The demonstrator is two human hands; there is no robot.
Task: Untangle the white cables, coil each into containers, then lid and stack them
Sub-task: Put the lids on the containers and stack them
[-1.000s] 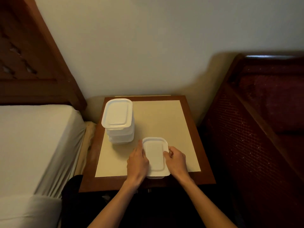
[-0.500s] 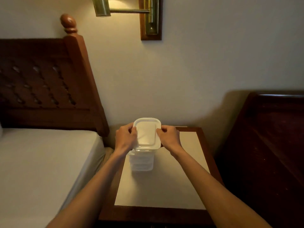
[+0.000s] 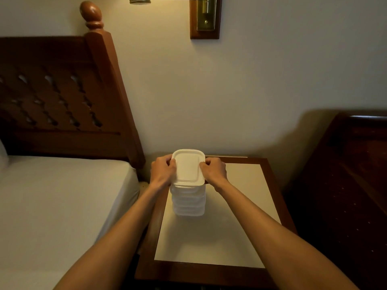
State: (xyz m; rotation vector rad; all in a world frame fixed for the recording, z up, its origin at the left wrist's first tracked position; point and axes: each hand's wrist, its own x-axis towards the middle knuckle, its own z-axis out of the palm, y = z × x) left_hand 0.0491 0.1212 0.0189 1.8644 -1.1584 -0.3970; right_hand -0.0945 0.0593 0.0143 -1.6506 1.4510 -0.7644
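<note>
**Containers stacked on the counter, both hands on the top one**

Containers [image 3: 188,203] of white plastic stand in a single stack on the pale inset top of a small wooden counter [image 3: 211,241], toward its back left corner and near the wall. The top container [image 3: 188,167] carries a white lid and sits level on the stack; whether it fully rests on the one below or hangs just above it cannot be told. What lies inside any of them cannot be seen.

Both hands grasp this top container from opposite sides. The left hand [image 3: 162,171] has its grip closed on the left edge, fingers curled over the rim of the lid and thumb at the near side. The right hand [image 3: 214,171] has its grip closed on the right edge in the same way, fingertips bent onto the lid's rim. Both forearms reach in from the bottom of the view, bare.

Left of the counter stands a bed [image 3: 56,206] with a white sheet, its dark wooden headboard [image 3: 62,97] against the wall and topped by a turned knob. A brass wall lamp [image 3: 206,16] on a wooden plate hangs above the counter. On the right stands dark wooden furniture [image 3: 351,185], partly in shadow.
</note>
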